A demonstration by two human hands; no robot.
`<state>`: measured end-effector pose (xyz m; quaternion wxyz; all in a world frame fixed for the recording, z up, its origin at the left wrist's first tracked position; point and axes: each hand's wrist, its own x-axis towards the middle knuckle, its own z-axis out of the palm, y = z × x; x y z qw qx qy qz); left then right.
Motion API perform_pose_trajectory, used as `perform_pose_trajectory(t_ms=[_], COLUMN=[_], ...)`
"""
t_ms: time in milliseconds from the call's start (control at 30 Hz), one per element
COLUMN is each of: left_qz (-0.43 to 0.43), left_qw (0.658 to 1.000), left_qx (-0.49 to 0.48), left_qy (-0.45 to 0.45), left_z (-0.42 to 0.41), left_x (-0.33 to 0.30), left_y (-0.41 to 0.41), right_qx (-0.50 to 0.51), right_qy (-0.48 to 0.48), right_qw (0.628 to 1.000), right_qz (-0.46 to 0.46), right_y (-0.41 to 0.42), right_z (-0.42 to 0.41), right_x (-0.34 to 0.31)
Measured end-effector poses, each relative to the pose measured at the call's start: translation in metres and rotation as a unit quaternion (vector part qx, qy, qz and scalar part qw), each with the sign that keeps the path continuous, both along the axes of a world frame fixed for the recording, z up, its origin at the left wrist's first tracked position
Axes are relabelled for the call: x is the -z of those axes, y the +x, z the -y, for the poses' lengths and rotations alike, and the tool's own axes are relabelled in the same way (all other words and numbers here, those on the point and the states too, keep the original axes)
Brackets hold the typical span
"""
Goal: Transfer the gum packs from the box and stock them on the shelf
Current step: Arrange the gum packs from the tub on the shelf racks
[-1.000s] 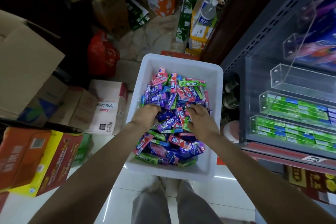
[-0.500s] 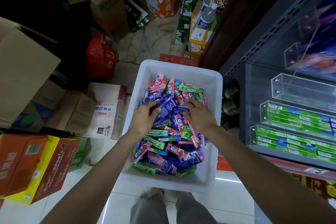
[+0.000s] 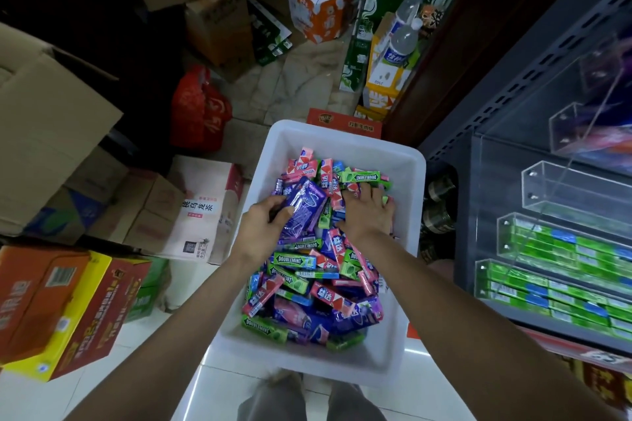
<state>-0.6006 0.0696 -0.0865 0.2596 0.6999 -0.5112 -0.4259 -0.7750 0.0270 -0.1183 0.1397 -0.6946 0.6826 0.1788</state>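
A white plastic box [image 3: 403, 164] stands on the floor in front of me, filled with several gum packs [image 3: 307, 280] in green, pink, blue and purple. My left hand [image 3: 263, 229] grips a stack of purple gum packs [image 3: 304, 208], lifted a little above the pile. My right hand [image 3: 367, 212] lies with fingers spread flat on the packs at the box's far right. To the right is the shelf [image 3: 554, 328] with clear acrylic trays; the two lower trays hold green gum packs [image 3: 547, 290], and the tray above them [image 3: 581, 188] holds nothing.
Cardboard cartons [image 3: 191, 212] crowd the floor on the left, with an orange and yellow carton [image 3: 68, 304] nearest. A red bag [image 3: 201, 112] and green cases with water bottles [image 3: 403, 34] stand beyond the box. My legs [image 3: 307, 400] are at the bottom edge.
My left hand has gathered purple packs and raised them from the pile. My right hand has slid to the far right of the box. The view has tilted down slightly.
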Motion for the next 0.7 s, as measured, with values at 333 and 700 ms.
perform_pose_trajectory(t_ms=[333,700], left_qz=[-0.039,-0.206], left_qw=[0.999,0.976], left_qx=[-0.021,-0.067], left_qy=[0.012,0.016], left_z=[-0.007,-0.007], left_x=[-0.003,-0.063], left_y=[0.009,0.008], right_qx=[0.019,0.220], right_qy=[0.032,-0.022], right_qw=[0.977,0.790], right_qz=[0.208,0.572], right_y=[-0.013,-0.025], right_z=[-0.001,-0.019], right_x=[-0.009,-0.097])
